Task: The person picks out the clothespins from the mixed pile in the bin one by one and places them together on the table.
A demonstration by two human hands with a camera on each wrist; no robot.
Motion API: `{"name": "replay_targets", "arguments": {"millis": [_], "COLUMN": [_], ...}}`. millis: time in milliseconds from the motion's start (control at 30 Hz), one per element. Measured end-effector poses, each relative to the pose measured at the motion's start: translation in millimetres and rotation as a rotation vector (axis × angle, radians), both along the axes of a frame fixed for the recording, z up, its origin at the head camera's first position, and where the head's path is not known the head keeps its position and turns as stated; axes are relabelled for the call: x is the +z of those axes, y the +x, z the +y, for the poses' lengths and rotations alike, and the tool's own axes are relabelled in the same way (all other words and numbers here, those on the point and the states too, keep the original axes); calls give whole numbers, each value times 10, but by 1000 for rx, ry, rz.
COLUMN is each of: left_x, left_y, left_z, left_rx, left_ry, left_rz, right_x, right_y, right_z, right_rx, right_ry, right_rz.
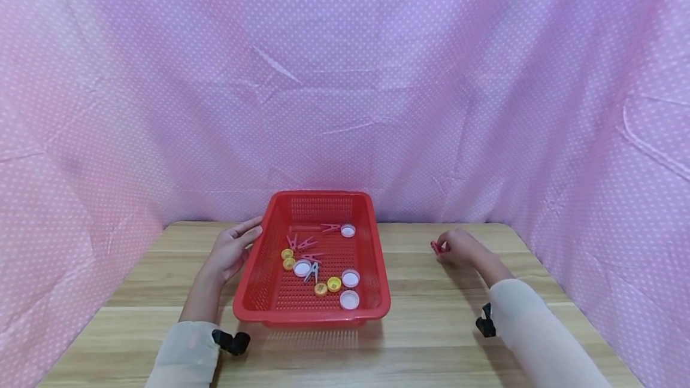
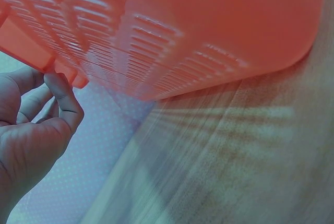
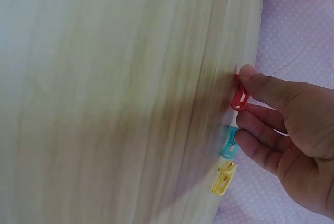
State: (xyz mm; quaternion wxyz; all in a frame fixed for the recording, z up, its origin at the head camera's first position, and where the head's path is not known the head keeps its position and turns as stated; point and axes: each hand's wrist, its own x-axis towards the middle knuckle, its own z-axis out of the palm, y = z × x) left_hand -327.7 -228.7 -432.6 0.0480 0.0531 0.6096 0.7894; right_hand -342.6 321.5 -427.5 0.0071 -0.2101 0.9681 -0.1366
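A red perforated plastic basket (image 1: pixel 323 317) is in the middle of the head view. My left hand (image 1: pixel 226 253) holds its left rim, thumb and fingers pinching the edge in the left wrist view. At the right of the table, my right hand (image 1: pixel 460 250) pinches a small red clothespin (image 3: pixel 241 97) between thumb and fingers. Just beside those fingers lie a teal clothespin (image 3: pixel 229 143) and a yellow clothespin (image 3: pixel 224 178); the hand hides both in the head view. Inside the basket are several pink clothespins (image 1: pixel 306 243), a grey clothespin (image 1: pixel 312 273), white caps (image 1: pixel 350 278) and yellow caps (image 1: pixel 334 284).
The wooden table (image 1: pixel 420 328) carries the basket and the loose clothespins. A pink dotted cloth (image 1: pixel 345 76) hangs behind it and along both sides. Each wrist wears a black camera mount (image 1: pixel 232 342).
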Motion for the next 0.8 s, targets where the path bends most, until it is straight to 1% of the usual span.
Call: {"name": "replay_targets", "arguments": {"millis": [167,333,433,700,800], "left_x": [-2,-1,2,11,8], "left_y": [-1,-9,-11,2,2], "left_z": [1,3,0,-9,-7], "left_rx": [-3,-6,-7,-9,-10], "left_ry": [1,14,13,-2,-1], "left_rz": [10,8,7,1,-2], "right_x": [-48,-66,-70,-85,-60], "right_y": [-33,-53,-53,-59,-53], "right_z": [11,31,47,59,55], "right_rx": [-28,-71,-82,-62,-60], "right_ry": [-32,-25,-35,-52,-51], "right_rz": [29,52,61,93,93]}}
